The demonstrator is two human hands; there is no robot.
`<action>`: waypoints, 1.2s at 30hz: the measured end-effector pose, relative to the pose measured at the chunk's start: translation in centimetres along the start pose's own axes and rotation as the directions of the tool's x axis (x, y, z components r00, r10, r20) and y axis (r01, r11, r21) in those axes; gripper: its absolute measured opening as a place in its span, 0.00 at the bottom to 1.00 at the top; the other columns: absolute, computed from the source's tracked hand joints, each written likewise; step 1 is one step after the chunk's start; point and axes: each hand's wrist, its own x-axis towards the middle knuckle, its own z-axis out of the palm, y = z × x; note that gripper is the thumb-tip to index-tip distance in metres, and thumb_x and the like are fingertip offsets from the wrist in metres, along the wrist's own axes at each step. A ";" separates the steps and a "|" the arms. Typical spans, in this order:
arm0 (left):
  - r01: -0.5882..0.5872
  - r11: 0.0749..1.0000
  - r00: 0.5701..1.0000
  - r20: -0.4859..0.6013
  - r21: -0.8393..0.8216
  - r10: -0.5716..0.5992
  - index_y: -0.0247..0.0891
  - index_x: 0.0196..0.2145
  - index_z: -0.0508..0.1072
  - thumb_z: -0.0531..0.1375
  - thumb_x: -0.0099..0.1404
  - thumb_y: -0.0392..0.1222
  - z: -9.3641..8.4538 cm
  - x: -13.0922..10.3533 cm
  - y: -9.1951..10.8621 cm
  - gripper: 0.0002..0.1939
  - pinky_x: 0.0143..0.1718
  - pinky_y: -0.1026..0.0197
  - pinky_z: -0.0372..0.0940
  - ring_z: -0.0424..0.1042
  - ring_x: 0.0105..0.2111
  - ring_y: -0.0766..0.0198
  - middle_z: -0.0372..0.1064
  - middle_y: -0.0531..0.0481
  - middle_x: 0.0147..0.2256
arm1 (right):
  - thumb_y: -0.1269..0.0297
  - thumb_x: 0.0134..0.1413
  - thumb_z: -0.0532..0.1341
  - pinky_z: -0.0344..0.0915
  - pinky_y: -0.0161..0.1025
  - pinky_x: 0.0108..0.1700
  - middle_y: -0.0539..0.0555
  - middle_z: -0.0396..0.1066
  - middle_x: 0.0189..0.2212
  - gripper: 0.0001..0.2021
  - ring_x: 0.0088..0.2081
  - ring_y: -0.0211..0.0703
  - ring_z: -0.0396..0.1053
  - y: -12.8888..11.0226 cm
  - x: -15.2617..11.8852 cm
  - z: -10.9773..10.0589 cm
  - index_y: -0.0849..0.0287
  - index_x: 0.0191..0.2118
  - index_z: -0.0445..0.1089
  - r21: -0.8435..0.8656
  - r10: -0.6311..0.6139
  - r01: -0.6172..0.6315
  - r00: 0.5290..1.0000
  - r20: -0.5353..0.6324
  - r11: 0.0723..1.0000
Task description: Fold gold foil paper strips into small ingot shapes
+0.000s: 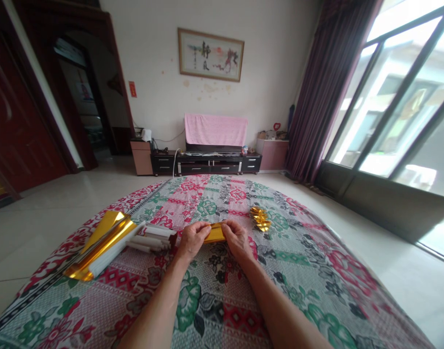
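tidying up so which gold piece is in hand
The gold piece between left hand and right hand; the gold pile and gold sheets lie on the cloth.

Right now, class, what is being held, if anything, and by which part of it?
A folded piece of metallic gold paper: the left grip pinches its left end, the right grip its right end.

A framed picture [210,54] hangs above a pink cloth [216,129] and black cabinet [222,168], a purple curtain [321,92] to the right.
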 end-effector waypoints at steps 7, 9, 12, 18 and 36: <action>-0.039 0.997 0.999 0.007 0.060 0.039 0.36 0.29 0.75 0.59 0.50 0.45 -0.1 0.2 -0.4 0.11 0.24 0.66 0.59 0.65 0.21 0.66 0.68 0.54 0.19 | 0.57 0.47 0.57 0.61 0.32 0.28 0.51 0.68 0.23 0.12 0.25 0.38 0.64 -0.1 0.0 0.0 0.61 0.30 0.69 -0.081 -0.035 0.034 0.999 -0.006 0.996; -0.068 0.991 0.998 0.010 0.119 0.067 0.37 0.28 0.75 0.58 0.51 0.45 -0.2 0.3 -0.7 0.11 0.24 0.66 0.58 0.65 0.21 0.66 0.68 0.54 0.19 | 0.58 0.47 0.56 0.61 0.33 0.28 0.51 0.69 0.24 0.11 0.26 0.38 0.64 -0.1 0.0 0.0 0.61 0.30 0.70 -0.209 -0.062 0.057 0.998 -0.019 0.976; -0.103 0.950 0.994 0.000 0.296 0.108 0.38 0.27 0.75 0.56 0.53 0.43 -0.3 0.3 -0.8 0.10 0.27 0.66 0.59 0.66 0.23 0.65 0.69 0.54 0.20 | 0.62 0.48 0.55 0.60 0.34 0.31 0.51 0.71 0.25 0.10 0.27 0.39 0.66 -0.2 -0.1 -0.1 0.59 0.30 0.73 -0.468 -0.142 0.107 0.989 -0.040 0.877; -0.196 0.712 0.966 0.008 0.674 0.258 0.39 0.26 0.75 0.56 0.55 0.36 0.0 0.0 -0.8 0.08 0.37 0.65 0.60 0.68 0.31 0.66 0.71 0.50 0.30 | 0.69 0.46 0.55 0.60 0.33 0.37 0.52 0.71 0.30 0.08 0.33 0.39 0.67 0.0 0.1 -0.2 0.58 0.27 0.73 -0.695 -0.238 0.155 0.971 -0.024 0.703; -0.256 0.506 0.947 0.108 0.823 0.303 0.38 0.29 0.73 0.54 0.58 0.36 0.4 -0.3 -1.5 0.08 0.42 0.61 0.59 0.65 0.37 0.62 0.66 0.47 0.33 | 0.72 0.48 0.55 0.57 0.35 0.44 0.55 0.69 0.33 0.08 0.37 0.41 0.64 1.5 0.2 0.1 0.60 0.28 0.72 -0.832 -0.256 0.220 0.962 0.098 0.509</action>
